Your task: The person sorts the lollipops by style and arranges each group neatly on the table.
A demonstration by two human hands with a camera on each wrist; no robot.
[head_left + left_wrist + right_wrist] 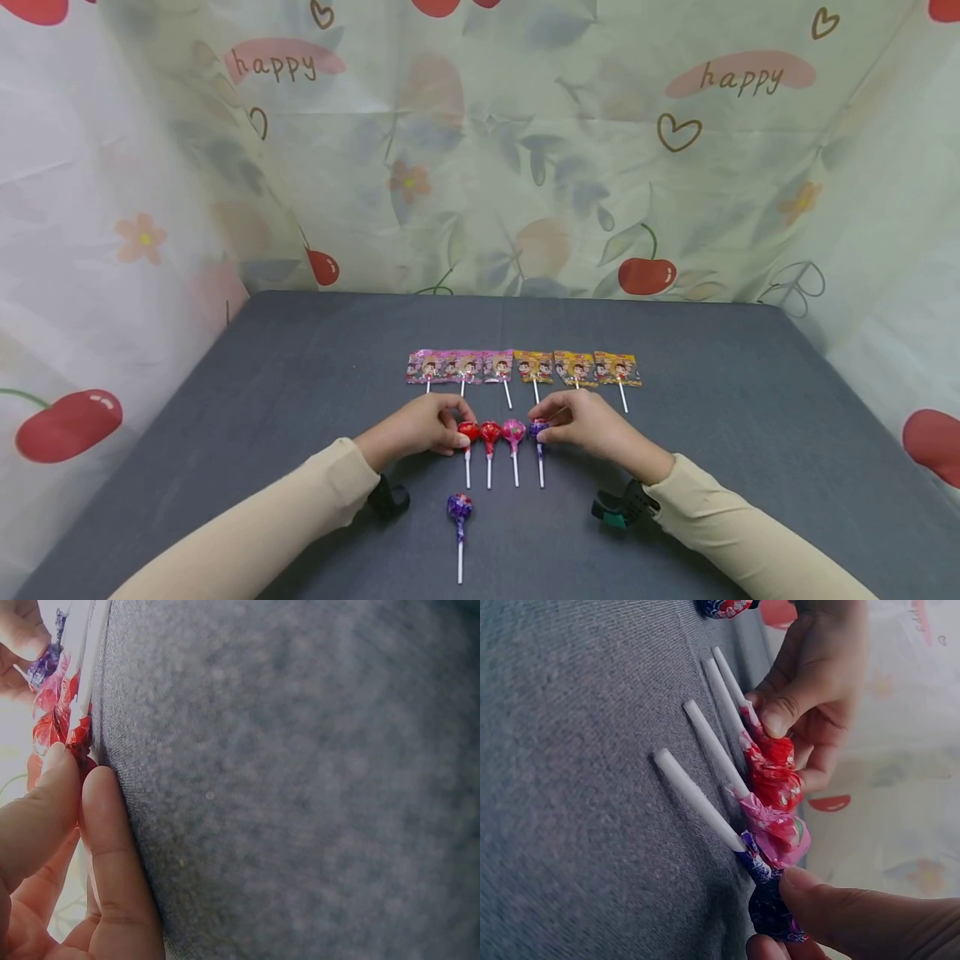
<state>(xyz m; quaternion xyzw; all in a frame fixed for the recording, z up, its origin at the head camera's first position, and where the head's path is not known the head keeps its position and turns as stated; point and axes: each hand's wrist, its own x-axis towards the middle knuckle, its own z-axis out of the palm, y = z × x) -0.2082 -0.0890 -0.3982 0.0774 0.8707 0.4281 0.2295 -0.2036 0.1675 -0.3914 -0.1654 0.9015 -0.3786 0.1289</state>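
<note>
Four-abreast is a short row of round wrapped lollipops, sticks toward me. My left hand [426, 425] pinches the red lollipop [468, 431] at the row's left end between thumb and fingers. Beside it lie a second red lollipop [490, 432] and a pink lollipop [513, 431]. At the right end, my right hand [592, 425] grips the head of a purple lollipop [772, 904] with thumb and fingertips. In the right wrist view the heads sit close side by side, their white sticks fanned slightly. Another purple lollipop [460, 507] lies alone nearer to me, below the row.
Behind the hands runs a row of flat-wrapped lollipops: three pink packets [462, 367] on the left, three orange packets [576, 368] on the right. They lie on a dark grey cloth-covered table [315, 358]. A printed curtain [480, 200] encloses the back and sides.
</note>
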